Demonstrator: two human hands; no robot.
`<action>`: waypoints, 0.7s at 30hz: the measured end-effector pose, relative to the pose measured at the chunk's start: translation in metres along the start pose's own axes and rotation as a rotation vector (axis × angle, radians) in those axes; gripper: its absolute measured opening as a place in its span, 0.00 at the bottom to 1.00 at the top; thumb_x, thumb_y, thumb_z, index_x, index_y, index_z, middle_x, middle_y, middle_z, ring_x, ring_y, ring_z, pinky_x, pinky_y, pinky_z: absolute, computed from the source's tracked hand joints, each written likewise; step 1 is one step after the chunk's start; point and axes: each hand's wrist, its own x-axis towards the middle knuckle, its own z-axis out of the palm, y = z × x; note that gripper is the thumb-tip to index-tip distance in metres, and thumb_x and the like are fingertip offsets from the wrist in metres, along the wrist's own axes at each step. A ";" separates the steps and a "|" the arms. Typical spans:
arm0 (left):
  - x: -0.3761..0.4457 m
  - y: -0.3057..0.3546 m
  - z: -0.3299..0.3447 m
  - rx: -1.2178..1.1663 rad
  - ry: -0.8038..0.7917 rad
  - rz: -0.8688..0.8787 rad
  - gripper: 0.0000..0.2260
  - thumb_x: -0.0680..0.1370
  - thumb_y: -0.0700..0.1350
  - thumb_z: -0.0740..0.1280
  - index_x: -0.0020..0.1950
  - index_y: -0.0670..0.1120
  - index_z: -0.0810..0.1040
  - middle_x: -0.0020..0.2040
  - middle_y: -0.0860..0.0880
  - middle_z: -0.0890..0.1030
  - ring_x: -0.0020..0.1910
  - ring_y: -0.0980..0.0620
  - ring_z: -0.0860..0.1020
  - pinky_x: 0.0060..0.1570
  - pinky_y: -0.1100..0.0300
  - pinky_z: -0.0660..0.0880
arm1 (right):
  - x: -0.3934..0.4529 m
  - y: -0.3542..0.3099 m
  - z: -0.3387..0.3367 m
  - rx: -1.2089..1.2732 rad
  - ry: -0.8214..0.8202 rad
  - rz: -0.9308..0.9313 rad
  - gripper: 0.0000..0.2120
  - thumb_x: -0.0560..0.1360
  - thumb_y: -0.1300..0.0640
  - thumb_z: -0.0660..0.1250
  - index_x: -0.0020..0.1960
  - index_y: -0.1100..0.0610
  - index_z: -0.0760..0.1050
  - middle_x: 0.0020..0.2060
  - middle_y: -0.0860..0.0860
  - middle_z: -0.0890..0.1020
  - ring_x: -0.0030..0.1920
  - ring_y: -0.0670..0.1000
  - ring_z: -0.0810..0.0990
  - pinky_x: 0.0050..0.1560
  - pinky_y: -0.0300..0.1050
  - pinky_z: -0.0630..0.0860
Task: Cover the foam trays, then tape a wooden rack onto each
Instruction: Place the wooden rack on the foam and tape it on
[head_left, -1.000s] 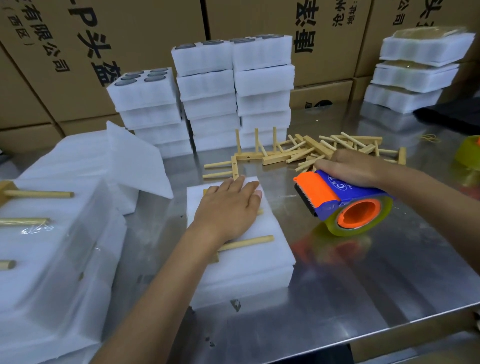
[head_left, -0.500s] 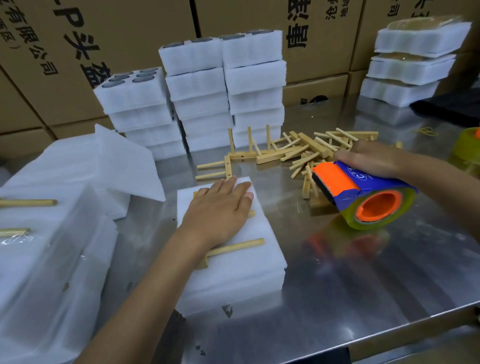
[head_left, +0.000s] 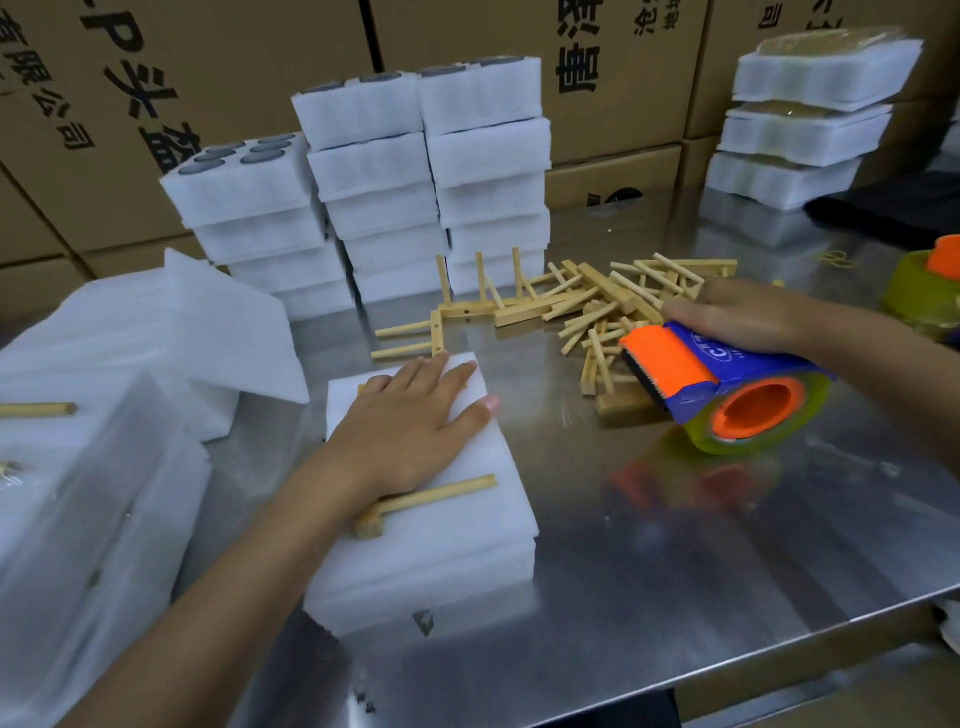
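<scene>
Both arms are bare all the way up to where the frame cuts them off; no sleeve edge in sight; the left hand (head_left: 410, 431) has short, neatly trimmed nails, and a pinkish thumbnail shows; the right hand (head_left: 737, 317) is a bit blurred, so its nails can't be made out.

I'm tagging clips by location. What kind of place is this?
Probably a packing station in a warehouse or small factory: printed cardboard cartons line the back, stacks of foam trays stand on a steel table, and the right hand holds a tape dispenser.
</scene>
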 end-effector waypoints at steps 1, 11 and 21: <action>0.000 0.000 0.000 0.000 -0.003 0.000 0.33 0.77 0.69 0.40 0.82 0.59 0.48 0.82 0.56 0.47 0.81 0.56 0.46 0.77 0.52 0.46 | -0.003 0.009 -0.004 -0.029 0.015 0.016 0.22 0.78 0.33 0.53 0.43 0.50 0.73 0.46 0.50 0.75 0.43 0.48 0.72 0.40 0.46 0.64; 0.003 -0.004 -0.031 -0.338 -0.168 0.000 0.28 0.80 0.64 0.59 0.79 0.62 0.58 0.77 0.60 0.63 0.76 0.60 0.59 0.73 0.61 0.56 | -0.011 0.025 -0.004 -0.133 0.108 -0.004 0.30 0.78 0.33 0.54 0.50 0.58 0.79 0.47 0.58 0.81 0.43 0.54 0.77 0.39 0.45 0.67; 0.044 0.068 -0.030 -0.416 -0.201 0.203 0.15 0.84 0.49 0.60 0.70 0.50 0.75 0.68 0.50 0.77 0.65 0.53 0.74 0.58 0.65 0.66 | -0.015 0.024 0.002 -0.204 0.214 -0.044 0.31 0.77 0.32 0.55 0.34 0.57 0.78 0.32 0.54 0.80 0.34 0.53 0.78 0.32 0.44 0.64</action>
